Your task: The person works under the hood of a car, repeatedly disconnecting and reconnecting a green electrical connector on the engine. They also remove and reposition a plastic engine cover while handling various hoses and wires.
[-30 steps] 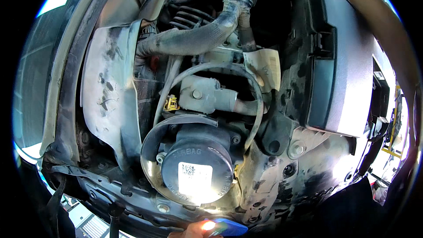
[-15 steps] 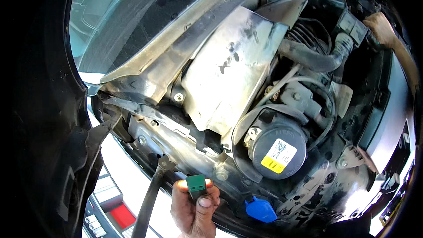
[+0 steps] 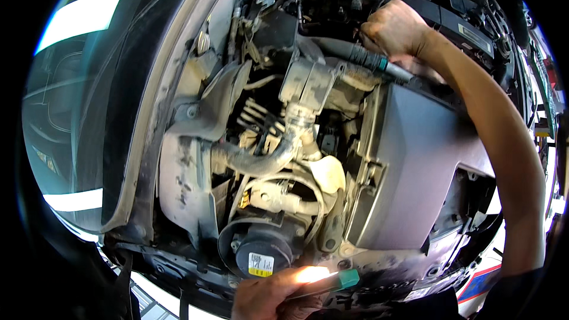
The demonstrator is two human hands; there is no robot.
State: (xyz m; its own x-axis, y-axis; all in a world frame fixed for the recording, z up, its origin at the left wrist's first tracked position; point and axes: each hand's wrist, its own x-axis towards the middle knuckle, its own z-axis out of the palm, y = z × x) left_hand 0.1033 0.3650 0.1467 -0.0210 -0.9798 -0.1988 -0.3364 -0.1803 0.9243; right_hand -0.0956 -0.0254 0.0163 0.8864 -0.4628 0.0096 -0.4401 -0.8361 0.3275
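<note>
My left hand [image 3: 267, 295] is at the lower middle, closed around a small green-ended work light [image 3: 348, 278]. Its glow brightens the fingertips. Just behind this hand is a round black housing [image 3: 244, 256] with a white and yellow label. My right arm reaches in from the right across a smooth dark cover [image 3: 409, 160]. The right hand [image 3: 396, 26] is curled into a fist deep in the engine bay, beside a corrugated dark hose [image 3: 363, 56]. Whatever its fingers grip is hidden. A pinkish blur below the wrist cannot be made out.
A bent grey pipe [image 3: 261, 163] runs to a boxy connector [image 3: 308, 86] mid-bay. A pale metal shield [image 3: 184, 184] stands at left, beside the windscreen [image 3: 77, 89]. Engine parts fill the far side. The front frame [image 3: 385, 258] runs along the near right.
The view has swung rightward over the engine. My right hand has gone from the far right edge to the upper middle. My left hand still holds the light, now tilted sideways.
</note>
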